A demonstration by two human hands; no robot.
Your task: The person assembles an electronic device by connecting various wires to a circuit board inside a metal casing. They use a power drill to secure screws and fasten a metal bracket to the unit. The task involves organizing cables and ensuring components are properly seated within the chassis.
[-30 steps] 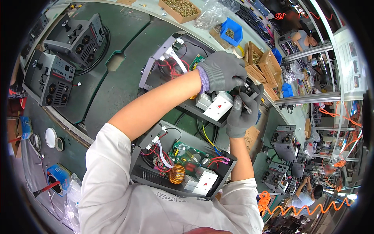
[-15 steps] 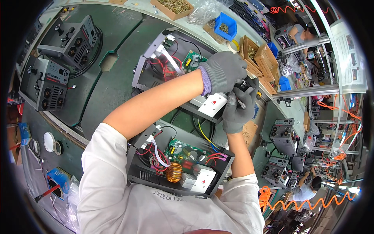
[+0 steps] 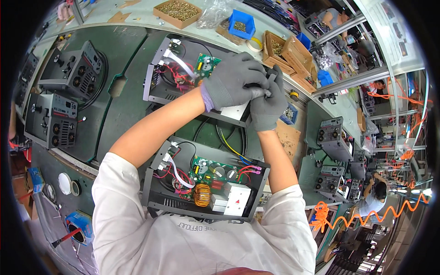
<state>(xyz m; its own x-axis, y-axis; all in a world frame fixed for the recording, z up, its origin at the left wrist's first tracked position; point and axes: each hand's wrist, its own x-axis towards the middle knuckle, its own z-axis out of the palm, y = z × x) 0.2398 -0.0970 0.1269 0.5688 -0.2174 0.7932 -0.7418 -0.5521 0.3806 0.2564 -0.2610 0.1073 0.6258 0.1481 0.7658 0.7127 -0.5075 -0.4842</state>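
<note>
Both my hands wear grey gloves and meet at the right end of the far open welding machine chassis [image 3: 151, 85]. My left hand [image 3: 236, 80] reaches across its green circuit board, fingers bent and fingertips pressed together beside my right hand. My right hand [image 3: 268, 107] is closed at the chassis's right edge; a dark piece [image 3: 272, 73] shows at its fingertips. What either hand holds is mostly hidden by the gloves. Close to my body sits a second open chassis [image 3: 183, 211], with a copper coil [image 3: 202, 195], a white-faced heat sink [image 3: 237, 200] and loose wires.
Two welding machines [image 3: 64, 121] stand on the left of the green bench, a black cable coiled beside one. Along the far side are a cardboard tray of screws [image 3: 178, 13], a blue bin [image 3: 241, 24] and brown boxes [image 3: 298, 55]. An orange coiled hose [image 3: 366, 215] hangs at right.
The view has shifted, so the bench appears moved. My left hand has turned and its fingers now meet my right hand's fingers lower down. The pale-tipped item seen in my right hand is now hidden.
</note>
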